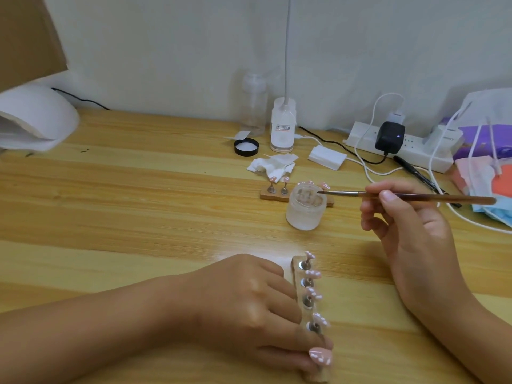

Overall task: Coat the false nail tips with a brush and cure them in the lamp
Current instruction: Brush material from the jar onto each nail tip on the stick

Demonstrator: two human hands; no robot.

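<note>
brush at the jar, 5 tips on the held strip

1 brush (pixel 401 195), 1 jar (pixel 304 214), 2 wooden strips and 1 lamp (pixel 36 120) are in view. the near strip (pixel 297 266) carries 5 pink tips (pixel 314 273) on metal pegs. the far strip (pixel 273 196), behind the jar, shows 3 tips, and the jar hides part of it.

the brush lies almost level, its long axis running left to right. its bristles point left and reach over the jar's open mouth; whether they touch the contents cannot be told. the right hand (pixel 407 225) pinches the handle about midway between thumb and fingers, and the handle's end sticks out to the right past the hand.

the near strip runs away from the person, with its tips pointing right. the left hand (pixel 249 306) lies along its left side, fingers curled round the near end just under the 5th tip. the other 4 tips stand clear of the fingers.

the lamp sits at the far left of the table (pixel 138 203), well apart from both strips. 1 black lid (pixel 246 147) lies beyond the far strip.
</note>
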